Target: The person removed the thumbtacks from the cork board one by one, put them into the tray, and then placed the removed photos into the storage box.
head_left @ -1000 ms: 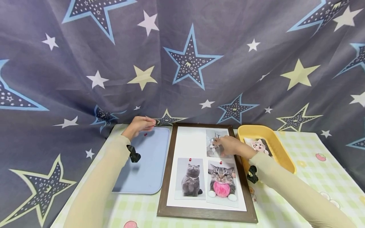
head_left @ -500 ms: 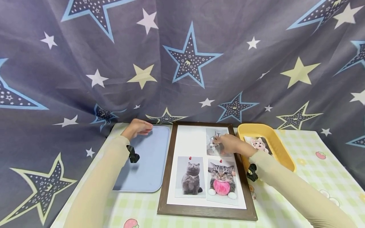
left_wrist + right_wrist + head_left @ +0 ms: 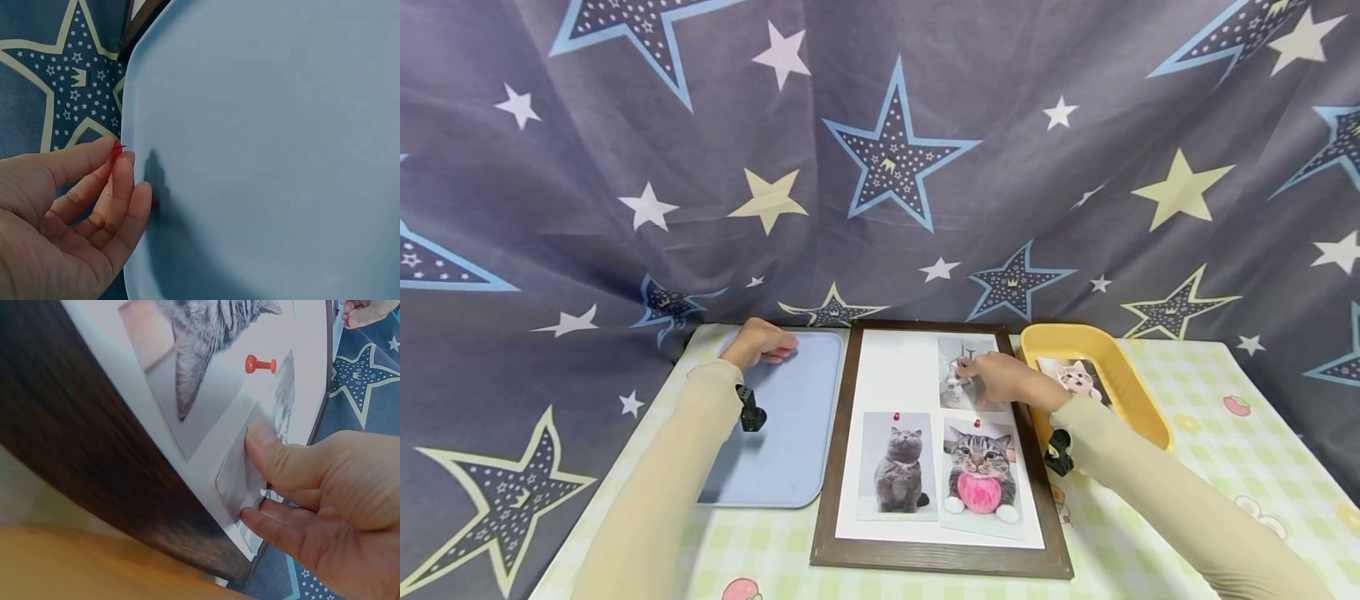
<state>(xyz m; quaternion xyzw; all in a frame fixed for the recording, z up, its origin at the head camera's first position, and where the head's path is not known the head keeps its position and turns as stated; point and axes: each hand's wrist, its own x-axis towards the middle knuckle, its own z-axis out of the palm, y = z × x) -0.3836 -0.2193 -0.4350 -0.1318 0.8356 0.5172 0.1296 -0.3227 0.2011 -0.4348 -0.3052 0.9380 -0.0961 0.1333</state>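
Observation:
My left hand (image 3: 763, 342) pinches a red push pin (image 3: 117, 150) between thumb and fingertips, its needle pointing outward, at the far edge of the blue tray (image 3: 790, 467). Another bit of red (image 3: 155, 200) shows on the tray behind a finger. Over the upper right of the framed white board (image 3: 891, 358), my right hand (image 3: 1000, 379) holds a cat photo (image 3: 234, 487), thumb on its face and fingers at its edge. Below it on the board, a grey cat photo (image 3: 887, 475) and a tabby cat photo (image 3: 981, 521) each carry a red push pin at the top.
Right of the board stands a yellow basket (image 3: 1138, 400) with a cat photo (image 3: 1075, 379) in it. A checked cloth (image 3: 1195, 500) covers the table, and a dark star-patterned curtain (image 3: 865, 267) hangs close behind.
My left hand has drawn slightly left and lower at the tray's far edge, covering the red pin seen there earlier. My right hand stays on the photo.

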